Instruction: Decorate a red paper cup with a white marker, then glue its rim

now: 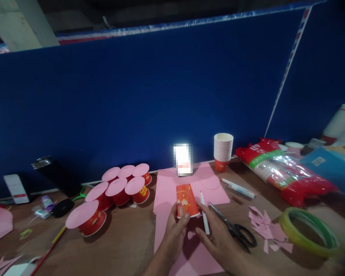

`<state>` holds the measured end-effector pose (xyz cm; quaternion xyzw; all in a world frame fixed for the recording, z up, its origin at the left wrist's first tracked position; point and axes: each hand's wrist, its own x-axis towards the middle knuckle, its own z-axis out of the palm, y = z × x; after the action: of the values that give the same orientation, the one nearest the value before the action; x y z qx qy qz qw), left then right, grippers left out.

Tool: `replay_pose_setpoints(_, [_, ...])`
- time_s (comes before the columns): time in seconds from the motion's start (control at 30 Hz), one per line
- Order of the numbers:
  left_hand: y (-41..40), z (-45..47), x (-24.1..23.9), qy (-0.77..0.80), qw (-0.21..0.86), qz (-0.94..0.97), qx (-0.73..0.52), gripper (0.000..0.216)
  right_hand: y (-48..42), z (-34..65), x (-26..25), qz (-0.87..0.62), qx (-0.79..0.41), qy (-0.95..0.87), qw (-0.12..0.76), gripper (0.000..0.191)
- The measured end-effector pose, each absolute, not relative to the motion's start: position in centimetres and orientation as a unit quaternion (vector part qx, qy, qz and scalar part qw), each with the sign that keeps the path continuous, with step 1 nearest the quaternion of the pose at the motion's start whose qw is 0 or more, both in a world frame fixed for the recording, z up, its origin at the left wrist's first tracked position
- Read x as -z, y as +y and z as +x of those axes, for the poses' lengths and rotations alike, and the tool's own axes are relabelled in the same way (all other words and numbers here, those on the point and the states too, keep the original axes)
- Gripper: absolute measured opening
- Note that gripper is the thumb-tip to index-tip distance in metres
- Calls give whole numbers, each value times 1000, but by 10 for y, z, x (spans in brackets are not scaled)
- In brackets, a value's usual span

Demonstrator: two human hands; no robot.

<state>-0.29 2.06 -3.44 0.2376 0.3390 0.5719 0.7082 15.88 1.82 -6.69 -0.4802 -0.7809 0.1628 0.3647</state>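
A red paper cup with printed figures is upside down, its wide rim toward me. My left hand grips it from the left, thumb across the front. On the other side is my right hand, thumb and forefinger apart, its forefinger at the cup's right edge. A white pen runs beside that forefinger; whether the fingers touch it I cannot tell. Pink paper sheets lie beneath, with a circle outlined at the upper right. Black-handled scissors rest right of my right hand.
Several upturned red cups topped with pink discs stand left. Behind are a lit phone and a cup stack. Rightward lie a marker, pink scraps, a tape roll and bagged cups. A blue partition borders the table.
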Motion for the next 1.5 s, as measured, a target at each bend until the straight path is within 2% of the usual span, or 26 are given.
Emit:
replay_pose_setpoints(0.2, [21,0,31,321,707,245,-580,59,18,158,66,-479,-168,-780,367,56])
replay_pose_setpoints(0.8, [21,0,33,323,705,242,-583,70,19,161,63,-481,-172,-779,363,58])
replay_pose_setpoints(1.5, [20,1,21,328,685,290,-582,48,19,158,53,-462,-158,-789,373,56])
